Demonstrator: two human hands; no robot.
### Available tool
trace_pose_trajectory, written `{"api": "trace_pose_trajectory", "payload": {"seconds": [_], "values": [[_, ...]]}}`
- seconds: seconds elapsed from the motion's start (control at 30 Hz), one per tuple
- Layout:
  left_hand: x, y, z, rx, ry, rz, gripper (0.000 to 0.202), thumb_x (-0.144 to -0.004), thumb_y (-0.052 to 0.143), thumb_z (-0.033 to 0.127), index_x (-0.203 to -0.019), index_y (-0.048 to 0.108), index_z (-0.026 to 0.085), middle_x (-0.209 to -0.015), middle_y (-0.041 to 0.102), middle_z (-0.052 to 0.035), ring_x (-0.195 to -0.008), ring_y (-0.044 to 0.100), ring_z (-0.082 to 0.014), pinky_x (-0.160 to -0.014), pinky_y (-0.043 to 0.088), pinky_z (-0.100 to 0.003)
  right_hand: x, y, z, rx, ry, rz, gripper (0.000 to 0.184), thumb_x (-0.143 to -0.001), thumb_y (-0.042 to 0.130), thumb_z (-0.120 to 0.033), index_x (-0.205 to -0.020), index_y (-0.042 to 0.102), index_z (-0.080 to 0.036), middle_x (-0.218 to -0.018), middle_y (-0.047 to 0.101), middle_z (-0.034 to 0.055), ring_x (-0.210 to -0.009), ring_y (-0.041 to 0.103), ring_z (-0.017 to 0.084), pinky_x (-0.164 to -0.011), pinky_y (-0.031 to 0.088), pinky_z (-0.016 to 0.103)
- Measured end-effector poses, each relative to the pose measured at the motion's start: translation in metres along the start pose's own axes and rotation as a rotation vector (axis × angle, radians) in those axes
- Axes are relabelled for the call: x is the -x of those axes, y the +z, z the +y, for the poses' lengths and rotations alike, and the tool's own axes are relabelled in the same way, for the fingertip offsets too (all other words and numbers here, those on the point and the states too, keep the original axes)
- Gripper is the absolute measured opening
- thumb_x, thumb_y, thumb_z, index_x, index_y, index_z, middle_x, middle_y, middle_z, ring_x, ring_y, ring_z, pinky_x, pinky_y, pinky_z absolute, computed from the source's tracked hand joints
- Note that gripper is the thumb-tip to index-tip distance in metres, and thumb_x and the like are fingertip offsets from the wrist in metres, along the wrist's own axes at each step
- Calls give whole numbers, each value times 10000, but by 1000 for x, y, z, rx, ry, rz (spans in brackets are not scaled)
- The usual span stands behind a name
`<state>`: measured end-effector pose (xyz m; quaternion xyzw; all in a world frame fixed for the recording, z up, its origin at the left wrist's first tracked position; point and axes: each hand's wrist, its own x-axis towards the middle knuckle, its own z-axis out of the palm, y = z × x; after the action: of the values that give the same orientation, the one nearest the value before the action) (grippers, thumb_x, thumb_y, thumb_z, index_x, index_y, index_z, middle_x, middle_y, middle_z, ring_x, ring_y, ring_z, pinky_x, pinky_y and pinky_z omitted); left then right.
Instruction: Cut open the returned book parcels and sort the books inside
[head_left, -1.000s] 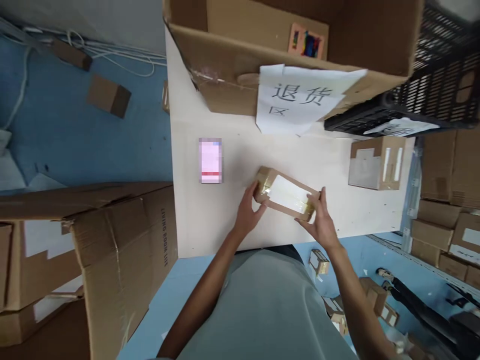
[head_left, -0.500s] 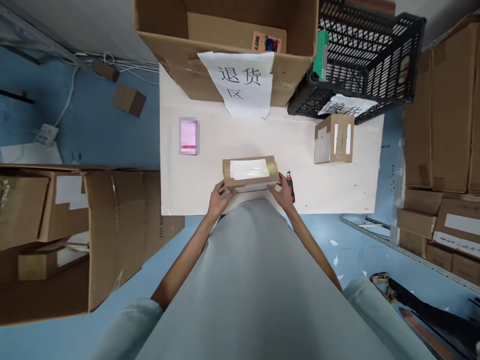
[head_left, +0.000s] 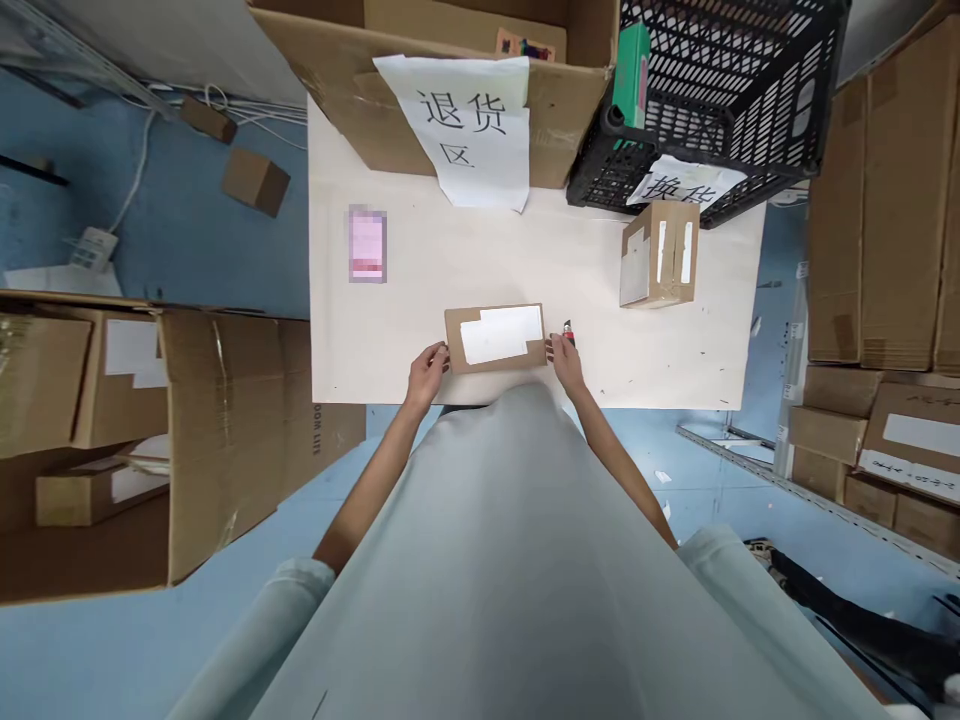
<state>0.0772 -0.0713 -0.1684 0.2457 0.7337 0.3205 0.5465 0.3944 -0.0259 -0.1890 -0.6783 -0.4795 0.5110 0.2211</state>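
Note:
A small cardboard box (head_left: 457, 325) lies between my two hands near the front edge of the white table (head_left: 420, 240), a white label (head_left: 495, 335) on its upper face. My left hand (head_left: 427, 374) grips its left end with bent fingers. At the right end, the fingers of my right hand (head_left: 566, 364) close on the box's edge. Just behind the right hand is a red and black utility knife (head_left: 568, 331), its handle mostly covered by the hand.
A large carton (head_left: 337, 90) with a paper sign and a black plastic crate (head_left: 720, 130) stand along the back. A taped box (head_left: 661, 255) is at right, a blurred pink item (head_left: 367, 245) at left. An open carton (head_left: 225, 430) holding boxes stands left; shelved boxes (head_left: 900, 220) stand right.
The small box has been turned, so its labelled face is up instead of the taped side. Both hands have shifted to its ends, and the right hand covers more of the knife.

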Motion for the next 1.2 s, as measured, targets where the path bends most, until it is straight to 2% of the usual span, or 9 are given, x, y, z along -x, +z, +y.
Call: {"api": "trace_pose_trajectory", "payload": {"seconds": [0.1,0.2,0.3,0.37,0.5,0.67,0.87,1.03,1.2], "values": [[9,-6,-7,-69,-56,-6,494,-956,633,298,-1409,757,145,-1575,737,-179,-1377,756,-320,-1265,563,-523,16,-4,10,-97,148,-7,671,-1029,543,-763,-1383,744,-230,-1417,802,166,-1334,752,307,-1153,638,555],[19,-9,-11,-110,-69,-67,529,-851,667,187,-1363,788,121,-1472,795,-189,-1392,752,-350,-1291,539,-536,32,0,12,-103,143,-48,536,-969,685,-572,-1362,781,-220,-1432,816,142,-1336,760,309,-1196,618,563],[23,-9,-9,-103,-23,-110,569,-814,684,152,-1373,785,115,-1480,792,-184,-1425,735,-350,-1286,551,-516,42,6,10,-116,107,-48,541,-909,742,-471,-1370,797,-193,-1444,823,125,-1340,773,316,-1277,562,553],[23,-12,-5,-99,36,-105,525,-837,706,174,-1349,796,106,-1542,752,-200,-1464,708,-352,-1294,551,-502,45,7,7,-109,84,-27,543,-894,765,-487,-1344,812,-188,-1399,840,116,-1334,775,335,-1283,558,565],[22,-22,10,-88,204,-72,344,-930,779,320,-1203,854,125,-1661,663,-196,-1546,641,-360,-1319,540,-490,45,-1,-7,-103,-12,26,578,-912,767,-639,-1290,841,-208,-1312,850,108,-1260,789,340,-1242,598,555],[17,-29,27,-75,330,-21,451,-1011,776,572,-1180,881,167,-1486,791,-145,-1453,708,-354,-1285,577,-513,37,-12,-33,-16,-92,158,643,-955,739,-752,-1247,868,-193,-1254,828,159,-1230,783,361,-1189,616,525],[-2,-25,21,-133,156,-48,538,-990,763,630,-1196,871,146,-1288,867,-139,-1202,810,-322,-1152,643,-470,25,-3,-46,176,26,113,573,-1031,694,-686,-1207,874,-171,-1100,861,142,-1111,795,325,-1105,626,494],[2,-30,3,-95,120,-72,562,-1038,698,616,-1387,791,185,-1539,769,-148,-1389,749,-317,-1221,601,-477,34,4,-37,80,37,228,673,-1013,712,-711,-1376,808,-152,-1350,827,210,-1191,791,319,-1093,648,483],[19,-38,-2,-159,137,9,572,-1047,715,579,-1431,759,157,-1602,710,-213,-1484,689,-364,-1229,591,-514,41,9,-26,1,36,198,702,-964,732,-775,-1334,810,-184,-1369,822,198,-1210,794,313,-1098,659,494]]}}
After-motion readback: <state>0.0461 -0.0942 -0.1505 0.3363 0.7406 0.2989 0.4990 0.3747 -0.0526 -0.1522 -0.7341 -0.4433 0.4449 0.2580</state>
